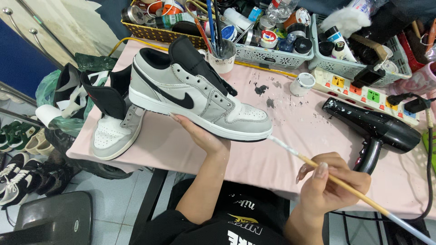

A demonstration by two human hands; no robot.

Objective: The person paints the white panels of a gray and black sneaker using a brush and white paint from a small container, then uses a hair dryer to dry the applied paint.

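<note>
Fingers around paintbrush, beside sneaker

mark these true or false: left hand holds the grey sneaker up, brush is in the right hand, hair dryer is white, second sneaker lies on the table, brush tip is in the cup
1. The left hand holds the grey sneaker up: true.
2. The right hand holds the paintbrush: true.
3. The hair dryer is white: false, it is black.
4. The second sneaker lies on the table: true.
5. The brush tip is in the cup: false, it meets the sneaker's toe sole.
</note>
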